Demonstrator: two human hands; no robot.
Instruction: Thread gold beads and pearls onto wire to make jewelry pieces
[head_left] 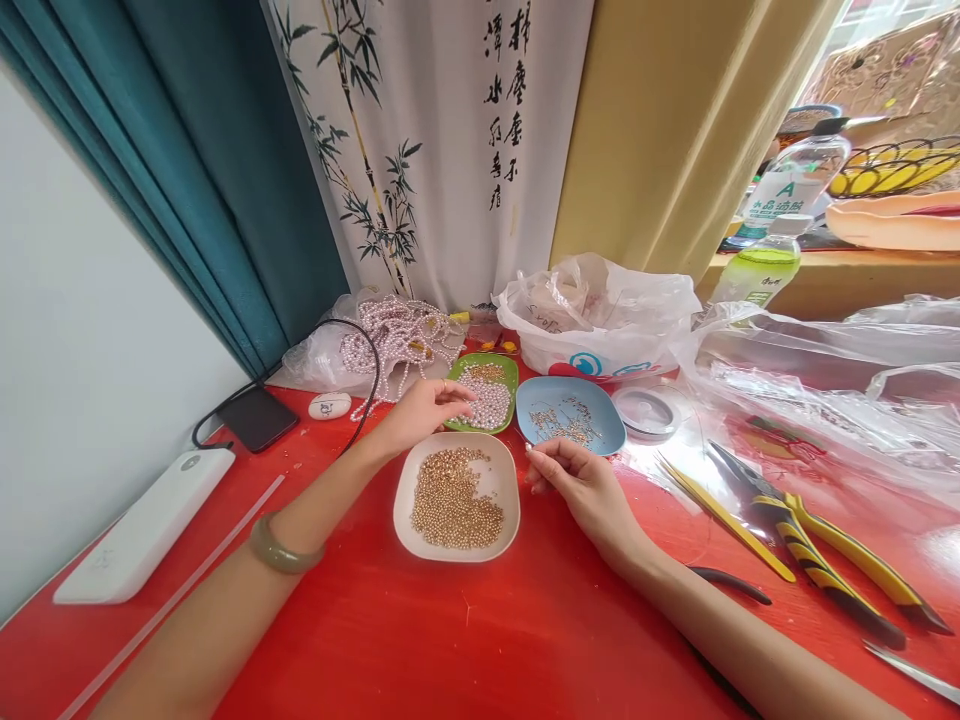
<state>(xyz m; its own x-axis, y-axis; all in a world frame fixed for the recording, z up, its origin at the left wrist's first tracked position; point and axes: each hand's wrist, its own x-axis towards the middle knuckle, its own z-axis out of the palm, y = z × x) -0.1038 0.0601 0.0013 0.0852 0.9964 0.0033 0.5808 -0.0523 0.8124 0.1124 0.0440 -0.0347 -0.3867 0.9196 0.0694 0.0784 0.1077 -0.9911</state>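
Observation:
Over the green plate at the middle is my left hand, its fingers stretched loosely and the tips at the pale pearl beads. Some gold beads lie at the back of that plate. My right hand is closed in a pinch just in front of the blue plate. A tiny pale spot shows at its fingertips; whether bead or nail is unclear. Small metallic pieces lie on the blue plate. Between my hands and nearer me, a cream dish holds many gold beads.
Strands of pearl beads lie behind, beside a white plastic bag. Right are a spool, yellow tweezers and pliers. Left are a phone, a white power bank and a black cable.

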